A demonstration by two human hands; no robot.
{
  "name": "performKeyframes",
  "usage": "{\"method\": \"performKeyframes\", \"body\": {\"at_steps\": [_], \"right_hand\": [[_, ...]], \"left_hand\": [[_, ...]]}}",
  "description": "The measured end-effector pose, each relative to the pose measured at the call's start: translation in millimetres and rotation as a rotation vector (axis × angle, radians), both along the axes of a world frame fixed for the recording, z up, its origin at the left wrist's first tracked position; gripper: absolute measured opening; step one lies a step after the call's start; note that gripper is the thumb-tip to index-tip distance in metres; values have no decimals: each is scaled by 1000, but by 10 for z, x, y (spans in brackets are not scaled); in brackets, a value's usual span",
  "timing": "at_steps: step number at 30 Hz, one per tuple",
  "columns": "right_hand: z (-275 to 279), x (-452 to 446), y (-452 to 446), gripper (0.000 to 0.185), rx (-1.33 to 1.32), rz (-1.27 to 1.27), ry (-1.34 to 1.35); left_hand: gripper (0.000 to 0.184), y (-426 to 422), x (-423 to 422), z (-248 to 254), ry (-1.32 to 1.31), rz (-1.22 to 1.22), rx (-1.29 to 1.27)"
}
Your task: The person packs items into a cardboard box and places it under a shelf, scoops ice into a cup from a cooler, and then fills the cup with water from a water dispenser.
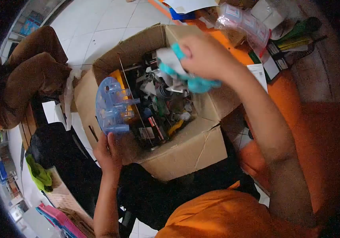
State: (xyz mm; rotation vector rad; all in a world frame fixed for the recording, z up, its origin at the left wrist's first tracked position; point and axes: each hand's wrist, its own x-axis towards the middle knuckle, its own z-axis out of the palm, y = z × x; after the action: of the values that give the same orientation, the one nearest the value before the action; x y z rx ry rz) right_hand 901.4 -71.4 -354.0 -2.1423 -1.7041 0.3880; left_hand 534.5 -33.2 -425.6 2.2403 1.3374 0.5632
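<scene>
Blue rack (107, 107) pinched in the left hand (108, 152) and cloth (175, 68) clamped in the right hand (201, 53) (blurred) stand apart, neither set down, parts (164, 93) left in the box (180, 156): apparently unfinished.

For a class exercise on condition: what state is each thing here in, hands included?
Cardboard box: open, front wall creased
Odds and ends inside: jumbled
Blue plastic piece: on edge, tubes facing right
Left hand: gripping the blue plastic piece
Teal-and-grey item: held over the box, blurred
Right hand: closed on the teal-and-grey item
Bright green cloth: crumpled
</scene>
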Motion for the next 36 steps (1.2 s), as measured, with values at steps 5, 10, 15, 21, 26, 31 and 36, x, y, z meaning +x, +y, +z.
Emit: {"method": "performKeyframes", "body": {"at_steps": [5, 10, 15, 21, 26, 31, 36], "right_hand": [[-27, 50, 583, 24, 334, 198, -62], [-536, -233, 924, 37, 397, 197, -52], [-486, -532, 468, 48, 95, 190, -342], [-1083, -830, 22, 24, -989, 496, -156], [-3389, -711, 121, 21, -1406, 397, -590], [-3437, -495, 52, 13, -979, 673, -804], [-2441, -459, 78, 17, -681, 1014, -581]], "left_hand": [[27, -29, -9, -6, -45, 6, -10], [32, -26, 44, -21, -121, 29, -11], [26, 6, 0, 45, -11, -2, -39], [24, 3, -39, 8, -18, -3, -61], [23, 22, -37, -52, -48, -37, 36], [21, 27, -83, -53, 64, -55, 72], [21, 60, -93, -81, -60, -55, 2]]}}
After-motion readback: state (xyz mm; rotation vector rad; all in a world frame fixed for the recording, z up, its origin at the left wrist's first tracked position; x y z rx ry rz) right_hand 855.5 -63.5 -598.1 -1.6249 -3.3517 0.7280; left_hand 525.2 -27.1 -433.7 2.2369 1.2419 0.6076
